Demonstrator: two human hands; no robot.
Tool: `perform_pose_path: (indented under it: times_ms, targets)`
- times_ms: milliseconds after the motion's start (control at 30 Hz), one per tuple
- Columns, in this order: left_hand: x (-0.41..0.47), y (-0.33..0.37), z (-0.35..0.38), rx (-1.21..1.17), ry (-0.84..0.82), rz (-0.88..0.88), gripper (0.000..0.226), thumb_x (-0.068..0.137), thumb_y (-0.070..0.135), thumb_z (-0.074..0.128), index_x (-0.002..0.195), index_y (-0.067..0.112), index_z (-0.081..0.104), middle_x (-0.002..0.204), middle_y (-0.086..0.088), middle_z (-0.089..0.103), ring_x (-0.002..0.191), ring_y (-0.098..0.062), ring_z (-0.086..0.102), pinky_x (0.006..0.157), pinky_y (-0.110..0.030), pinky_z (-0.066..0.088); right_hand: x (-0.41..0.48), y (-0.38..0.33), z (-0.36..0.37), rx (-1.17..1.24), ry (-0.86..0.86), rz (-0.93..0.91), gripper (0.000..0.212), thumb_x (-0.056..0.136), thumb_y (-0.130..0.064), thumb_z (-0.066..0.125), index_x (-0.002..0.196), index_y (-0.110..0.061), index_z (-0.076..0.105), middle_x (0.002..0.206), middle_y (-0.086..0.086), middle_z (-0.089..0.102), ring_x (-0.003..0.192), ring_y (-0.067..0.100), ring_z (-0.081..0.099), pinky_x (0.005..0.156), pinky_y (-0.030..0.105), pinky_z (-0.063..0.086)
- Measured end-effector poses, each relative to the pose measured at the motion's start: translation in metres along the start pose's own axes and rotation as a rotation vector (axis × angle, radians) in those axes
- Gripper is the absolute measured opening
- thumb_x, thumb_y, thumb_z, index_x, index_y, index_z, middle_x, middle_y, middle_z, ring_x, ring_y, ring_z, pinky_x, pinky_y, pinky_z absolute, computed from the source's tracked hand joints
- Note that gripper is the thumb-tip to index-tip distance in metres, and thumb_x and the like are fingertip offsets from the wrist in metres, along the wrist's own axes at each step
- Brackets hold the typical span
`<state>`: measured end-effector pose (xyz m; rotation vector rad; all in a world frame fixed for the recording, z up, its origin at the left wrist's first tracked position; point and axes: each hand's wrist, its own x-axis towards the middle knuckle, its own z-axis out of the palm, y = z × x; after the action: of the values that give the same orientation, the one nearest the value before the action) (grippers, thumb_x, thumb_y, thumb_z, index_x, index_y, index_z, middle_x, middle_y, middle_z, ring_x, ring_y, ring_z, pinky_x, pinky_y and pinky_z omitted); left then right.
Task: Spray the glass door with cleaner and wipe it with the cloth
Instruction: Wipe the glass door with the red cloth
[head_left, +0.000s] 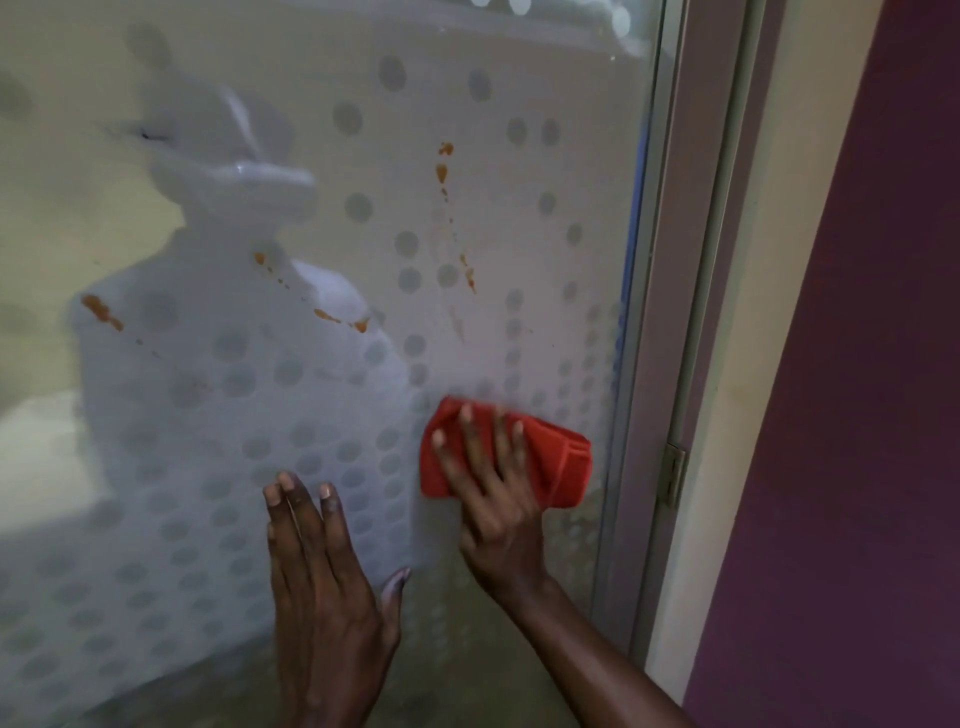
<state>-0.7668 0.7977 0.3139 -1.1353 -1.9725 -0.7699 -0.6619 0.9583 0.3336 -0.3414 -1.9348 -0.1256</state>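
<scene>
- The glass door (363, 234) fills most of the view, its pane covered with a pattern of frosted grey dots that grow denser toward the bottom
- Orange-brown splatters (441, 171) streak the upper and middle glass, with more drips (101, 310) to the left
- The right hand (493, 493) presses a folded red cloth (561, 462) flat against the lower right of the pane, fingers spread over it; both look slightly motion-blurred
- The left hand (322, 587) lies open and flat on the glass just beside it, holding nothing
- A grey metal frame (644, 312) with a brass hinge (674, 475) edges the door, next to a purple wall (857, 364)
</scene>
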Motion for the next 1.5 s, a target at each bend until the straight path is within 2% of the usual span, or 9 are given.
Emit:
perform_pose_path:
  times_ms: [100,300,500,667,767,900,1133,1367,1500]
  targets:
    - [0.0,-0.004,0.005,0.035,0.001,0.014,0.107,0.087,0.055,0.057,0.164,-0.011,0.021,0.176,-0.034,0.005,0.165,-0.052,0.007,0.129,-0.064,0.024,-0.034,0.046,-0.007,-0.033,-0.026,0.071,0.084,0.08,0.002,0.042,0.162,-0.016,0.046,0.175,0.013,0.034,0.165,0.043,0.024,0.127,0.072,0.028]
    - [-0.003,-0.006,0.008,0.087,0.0,0.03,0.103,0.088,0.051,0.053,0.164,-0.011,0.022,0.176,-0.034,0.004,0.164,-0.053,0.008,0.129,-0.064,0.022,0.035,0.091,-0.013,0.191,0.466,0.775,0.083,0.088,0.015,0.044,0.165,-0.016,0.04,0.175,0.008,0.032,0.166,0.034,0.023,0.132,0.062,0.028]
    - [-0.006,0.001,0.013,0.083,0.009,-0.004,0.103,0.085,0.045,0.057,0.165,-0.01,0.02,0.177,-0.033,0.003,0.165,-0.052,0.007,0.128,-0.067,0.023,-0.044,0.08,-0.009,0.073,0.102,0.361,0.085,0.088,0.022,0.038,0.164,-0.013,0.04,0.177,0.013,0.029,0.167,0.033,0.02,0.134,0.061,0.024]
    - [-0.006,-0.001,0.013,0.106,0.002,0.0,0.102,0.087,0.048,0.054,0.166,-0.008,0.021,0.178,-0.03,0.002,0.165,-0.051,0.007,0.129,-0.065,0.022,-0.011,0.113,-0.02,0.129,0.374,0.822,0.096,0.089,0.022,0.045,0.166,-0.034,0.032,0.174,-0.002,0.03,0.165,0.029,0.026,0.129,0.063,0.034]
    - [-0.006,0.0,0.013,0.098,0.003,-0.013,0.103,0.086,0.047,0.056,0.166,-0.007,0.02,0.178,-0.029,0.002,0.166,-0.049,0.007,0.13,-0.063,0.02,0.038,0.075,-0.018,0.191,0.378,0.594,0.084,0.088,0.024,0.042,0.164,-0.012,0.041,0.175,0.013,0.031,0.166,0.034,0.022,0.136,0.058,0.02]
    - [-0.006,-0.001,0.014,0.117,0.009,-0.007,0.104,0.086,0.049,0.058,0.167,-0.006,0.02,0.178,-0.029,0.004,0.166,-0.049,0.008,0.13,-0.063,0.021,0.013,0.05,-0.015,0.044,0.004,-0.014,0.092,0.076,0.023,0.051,0.161,-0.011,0.045,0.174,0.02,0.031,0.166,0.044,0.019,0.134,0.066,0.019]
    - [-0.005,-0.012,0.013,0.131,-0.011,0.012,0.096,0.104,0.07,0.019,0.168,0.0,0.018,0.178,-0.027,0.007,0.167,-0.045,0.008,0.134,-0.05,0.01,0.084,0.092,-0.031,0.214,0.519,0.622,0.086,0.079,0.019,0.042,0.16,-0.008,0.048,0.172,0.013,0.036,0.165,0.034,0.025,0.131,0.064,0.029]
    - [-0.005,-0.015,0.016,0.183,0.034,0.015,0.108,0.086,0.064,0.05,0.168,0.001,0.021,0.178,-0.028,0.011,0.167,-0.043,0.008,0.135,-0.046,0.005,0.028,0.054,-0.024,-0.064,-0.093,-0.306,0.086,0.08,0.016,0.044,0.16,-0.017,0.05,0.172,0.015,0.037,0.164,0.043,0.025,0.135,0.059,0.02]
    - [-0.004,-0.02,0.012,0.161,-0.013,0.014,0.096,0.102,0.074,0.02,0.17,0.006,0.017,0.179,-0.025,0.011,0.168,-0.039,0.006,0.135,-0.043,0.004,0.061,0.092,-0.035,0.051,0.247,0.163,0.092,0.069,0.016,0.04,0.156,-0.012,0.055,0.169,0.019,0.041,0.164,0.039,0.028,0.133,0.064,0.025]
